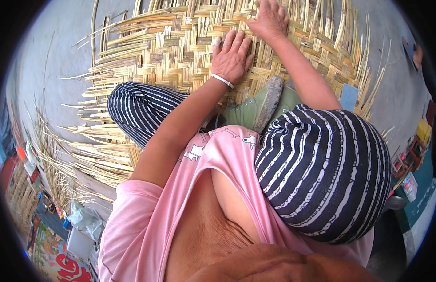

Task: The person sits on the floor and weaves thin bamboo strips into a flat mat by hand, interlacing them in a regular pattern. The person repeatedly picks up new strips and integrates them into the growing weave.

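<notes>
A large woven mat of flat bamboo strips (166, 51) lies on the grey floor in front of me. My left hand (231, 57) presses flat on the weave, fingers spread, with a white band at the wrist. My right hand (269, 19) rests farther out on the mat, fingers down on the strips at its far part; whether it pinches a strip I cannot tell. Loose strip ends stick out around the mat's edges. My knees in black-and-white striped trousers (321, 174) and a green shoe (262, 105) rest on the mat.
A bundle of loose bamboo strips (55, 160) lies at the left on the grey concrete floor (58, 51). A blue square piece (348, 96) lies at the mat's right edge. Coloured packages and bags (81, 221) crowd the lower left, and small objects stand at the right.
</notes>
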{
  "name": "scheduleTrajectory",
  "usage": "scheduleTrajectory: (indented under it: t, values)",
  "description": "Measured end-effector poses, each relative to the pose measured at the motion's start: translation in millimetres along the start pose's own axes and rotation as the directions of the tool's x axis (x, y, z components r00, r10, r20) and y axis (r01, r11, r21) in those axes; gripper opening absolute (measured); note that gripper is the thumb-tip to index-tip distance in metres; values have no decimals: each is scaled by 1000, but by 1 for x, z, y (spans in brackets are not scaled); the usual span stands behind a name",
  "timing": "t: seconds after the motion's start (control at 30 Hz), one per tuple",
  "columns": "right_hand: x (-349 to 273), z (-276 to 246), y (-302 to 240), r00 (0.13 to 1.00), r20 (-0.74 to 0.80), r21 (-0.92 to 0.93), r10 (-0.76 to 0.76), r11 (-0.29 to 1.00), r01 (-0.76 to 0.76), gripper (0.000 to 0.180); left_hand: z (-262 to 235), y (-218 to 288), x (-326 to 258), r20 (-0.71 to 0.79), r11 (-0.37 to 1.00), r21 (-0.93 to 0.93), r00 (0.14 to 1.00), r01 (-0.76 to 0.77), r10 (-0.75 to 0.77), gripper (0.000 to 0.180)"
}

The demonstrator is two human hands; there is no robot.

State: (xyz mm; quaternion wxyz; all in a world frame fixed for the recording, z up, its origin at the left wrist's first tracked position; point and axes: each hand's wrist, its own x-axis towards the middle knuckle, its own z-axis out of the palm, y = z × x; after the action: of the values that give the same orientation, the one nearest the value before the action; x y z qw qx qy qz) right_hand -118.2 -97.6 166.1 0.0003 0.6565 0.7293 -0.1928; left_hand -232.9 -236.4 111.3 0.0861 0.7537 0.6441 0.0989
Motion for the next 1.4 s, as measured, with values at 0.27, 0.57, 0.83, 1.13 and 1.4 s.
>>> scheduleTrajectory:
  t: [0.27,0.57,0.83,1.13,1.4]
  values:
    - [-5,39,42,937,-159,-252,-310,931,265,52,3,2,3,40,997,69,999,-34,31,56]
    - [-26,31,58,852,-97,-375,-514,812,447,53,10,0,0,10,993,100,998,-68,67,59]
    - [-86,47,81,800,-183,-236,-572,815,529,42,-4,11,-49,117,989,118,990,-92,78,67]
    - [-152,42,139,897,-203,37,-392,913,407,30,-5,10,-104,249,922,143,915,-359,317,48]
    - [-287,-5,227,776,-612,192,-155,922,336,33,7,-70,-69,531,795,76,699,-602,479,46]
